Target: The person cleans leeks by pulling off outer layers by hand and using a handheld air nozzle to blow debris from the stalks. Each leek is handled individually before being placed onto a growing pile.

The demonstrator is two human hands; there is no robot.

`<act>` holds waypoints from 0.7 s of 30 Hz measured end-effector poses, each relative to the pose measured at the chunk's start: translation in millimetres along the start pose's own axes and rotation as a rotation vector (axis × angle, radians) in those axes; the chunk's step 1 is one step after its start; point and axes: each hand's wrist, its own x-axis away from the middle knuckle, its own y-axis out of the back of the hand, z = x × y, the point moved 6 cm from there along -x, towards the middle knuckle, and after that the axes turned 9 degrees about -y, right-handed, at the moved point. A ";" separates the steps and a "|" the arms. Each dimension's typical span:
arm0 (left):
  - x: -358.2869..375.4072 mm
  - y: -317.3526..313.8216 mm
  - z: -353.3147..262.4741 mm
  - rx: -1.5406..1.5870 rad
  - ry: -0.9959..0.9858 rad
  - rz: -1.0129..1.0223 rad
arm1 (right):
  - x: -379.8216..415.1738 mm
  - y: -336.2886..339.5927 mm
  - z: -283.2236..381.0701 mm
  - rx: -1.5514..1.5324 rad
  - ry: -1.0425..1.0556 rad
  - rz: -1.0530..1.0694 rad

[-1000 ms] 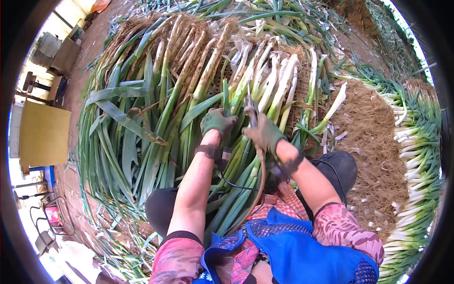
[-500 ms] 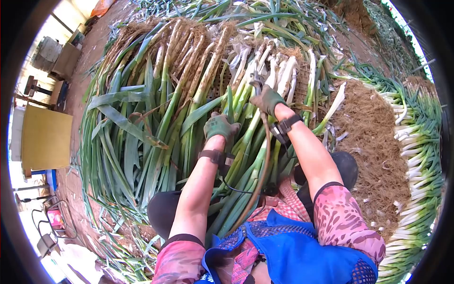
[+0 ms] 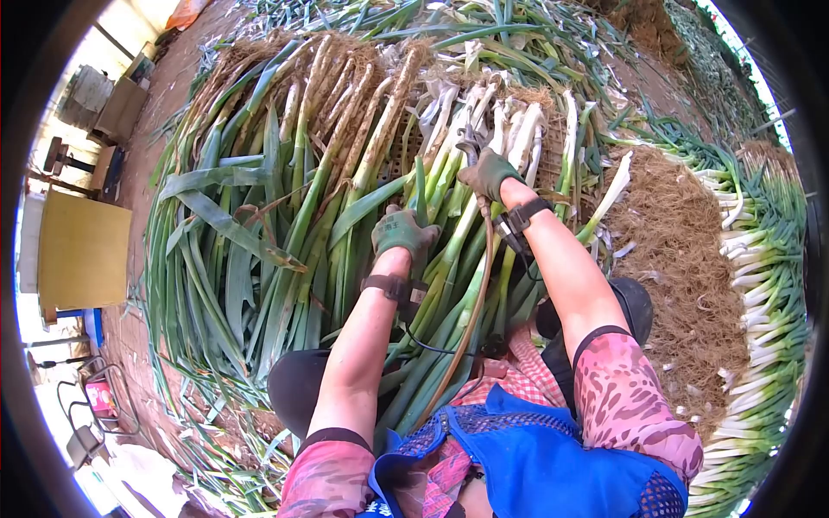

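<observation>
A wide pile of leeks point(image 3: 285, 216) lies in front of me, roots pointing away and green leaves toward my lap. My left hand point(image 3: 397, 231), in a green glove, is closed over leek leaves in the middle of the pile; the fingertips are hidden. My right hand point(image 3: 490, 175), gloved too, grips an air blow gun point(image 3: 469, 141) with a metal head, aimed at the pale leek stems. A tan hose point(image 3: 477, 302) runs from the gun down past my lap. Stems right of the gun look white and peeled; those on the left are brown with soil.
Trimmed roots point(image 3: 678, 268) form a brown heap at my right. Beyond it runs a long row of cleaned leeks point(image 3: 760, 302). Loose leaves point(image 3: 518, 30) litter the far ground. A yellow panel point(image 3: 82, 250) and a metal-framed chair point(image 3: 99, 406) stand on the left.
The gun's head has tilted slightly and shows more clearly. The hose has shifted a little near my right wrist. My left hand stays in place.
</observation>
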 end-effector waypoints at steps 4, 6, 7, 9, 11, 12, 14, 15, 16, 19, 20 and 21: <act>0.4 -0.1 -1.7 -0.006 0.004 0.004 | -21.1 10.3 6.8 0.037 0.059 -0.124; 0.2 -0.7 -0.9 -0.003 0.002 0.008 | -28.8 14.4 6.9 0.033 0.043 -0.173; 0.4 -0.1 -1.1 0.001 -0.001 0.012 | -23.9 17.1 10.6 0.054 0.090 -0.223; 0.2 0.1 -1.2 -0.007 -0.012 -0.007 | -21.8 18.2 11.2 0.084 0.035 -0.120; -1.4 -1.9 1.5 -0.034 -0.026 -0.057 | -1.0 24.7 22.3 0.044 0.085 -0.038; -2.9 -2.1 6.7 0.131 -0.027 -0.053 | 28.5 30.9 33.6 -0.011 0.160 -0.010; -9.8 3.6 28.9 0.464 -0.033 -0.040 | 15.3 16.0 21.5 0.156 0.031 -0.026; -45.2 -19.4 67.3 0.748 -0.119 -0.181 | 49.0 19.2 37.1 0.199 0.148 0.063; -37.3 -11.5 76.5 0.879 -0.069 -0.188 | 48.8 5.0 34.4 0.241 0.164 0.131; -34.1 -15.4 87.0 0.765 -0.069 -0.023 | 52.9 -12.4 26.8 0.306 0.183 0.166; -15.3 -10.2 61.6 0.777 -0.075 0.059 | 53.2 -11.9 26.1 0.319 0.173 0.168; -46.2 -69.1 85.3 0.804 -0.171 0.033 | 55.0 -11.1 22.8 0.333 0.158 0.175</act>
